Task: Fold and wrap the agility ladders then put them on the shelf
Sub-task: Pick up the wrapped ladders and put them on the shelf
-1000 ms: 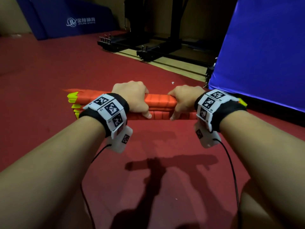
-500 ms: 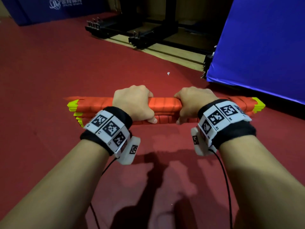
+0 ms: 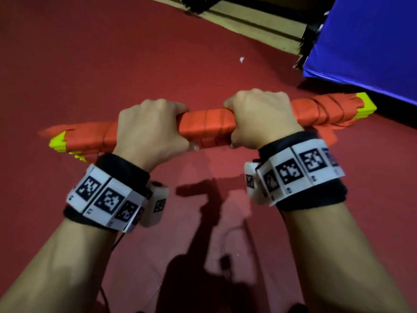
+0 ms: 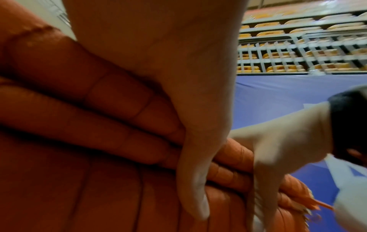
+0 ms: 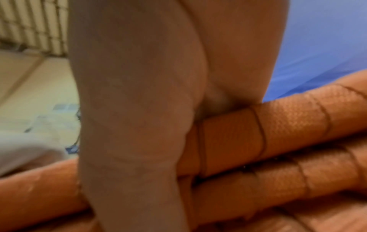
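The folded agility ladder bundle (image 3: 206,126) is a stack of yellow rungs wrapped in orange strap, held level above the red floor. My left hand (image 3: 153,132) grips it left of centre, fingers curled over the top and thumb underneath. My right hand (image 3: 261,118) grips it right of centre the same way. Yellow rung ends (image 3: 366,107) stick out at the right and at the left. In the left wrist view my left thumb (image 4: 198,180) lies against the orange wrap (image 4: 99,196). In the right wrist view the bundle (image 5: 288,125) runs under my right hand.
A blue mat (image 3: 365,41) stands close at the right, just beyond the bundle's right end. Red floor (image 3: 112,64) spreads all around. A wooden strip (image 3: 259,30) and dark equipment bases lie at the top. Shelving racks (image 4: 298,47) with yellow items show beyond the mat.
Both hands have kept their grip on the bundle and brought it up and nearer to me. The view has tilted down, and the bundle's right end now rides a little higher.
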A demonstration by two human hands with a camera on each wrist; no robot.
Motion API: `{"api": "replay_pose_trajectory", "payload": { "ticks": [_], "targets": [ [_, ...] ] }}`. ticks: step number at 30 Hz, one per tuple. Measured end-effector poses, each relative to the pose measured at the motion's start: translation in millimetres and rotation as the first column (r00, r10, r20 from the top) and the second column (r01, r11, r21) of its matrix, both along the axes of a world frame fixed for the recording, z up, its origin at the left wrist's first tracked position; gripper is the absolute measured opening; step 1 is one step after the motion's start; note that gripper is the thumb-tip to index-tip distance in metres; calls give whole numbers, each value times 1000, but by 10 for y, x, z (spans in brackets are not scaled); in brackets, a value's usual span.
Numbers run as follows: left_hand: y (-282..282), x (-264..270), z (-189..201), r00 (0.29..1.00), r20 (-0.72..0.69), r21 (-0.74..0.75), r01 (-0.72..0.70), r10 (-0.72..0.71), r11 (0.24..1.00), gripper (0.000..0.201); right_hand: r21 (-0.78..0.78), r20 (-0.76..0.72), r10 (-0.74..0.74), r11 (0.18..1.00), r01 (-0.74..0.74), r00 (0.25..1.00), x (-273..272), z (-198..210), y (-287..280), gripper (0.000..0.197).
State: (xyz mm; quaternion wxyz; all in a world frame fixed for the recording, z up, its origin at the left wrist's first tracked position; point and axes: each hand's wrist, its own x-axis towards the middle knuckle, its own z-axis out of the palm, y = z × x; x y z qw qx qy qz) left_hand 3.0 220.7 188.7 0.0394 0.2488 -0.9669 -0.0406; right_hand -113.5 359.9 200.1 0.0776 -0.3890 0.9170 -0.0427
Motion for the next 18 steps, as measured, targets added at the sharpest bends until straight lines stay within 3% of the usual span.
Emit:
{"api": "replay_pose_trajectory", "payload": {
  "ticks": [4, 8, 11, 18],
  "targets": [
    [-27, -32, 399, 999, 23, -17, 35, -35, 999, 53, -43, 27, -27, 999, 28, 999, 26, 254, 16, 42],
    [40, -121, 928, 997, 39, -72, 75, -72, 995, 50, -42, 77, -96, 994, 100, 992, 12, 744, 162, 33],
    [177, -200, 1313, 993, 60, -33, 103, -101, 994, 46, -21, 115, -127, 991, 130, 985, -44, 1137, 314, 32],
    [603, -294, 2371, 984, 116, 74, 130, -138, 989, 50, 49, -8, -108, 993, 108, 994, -64, 2230, 785, 37]
  ]
}}
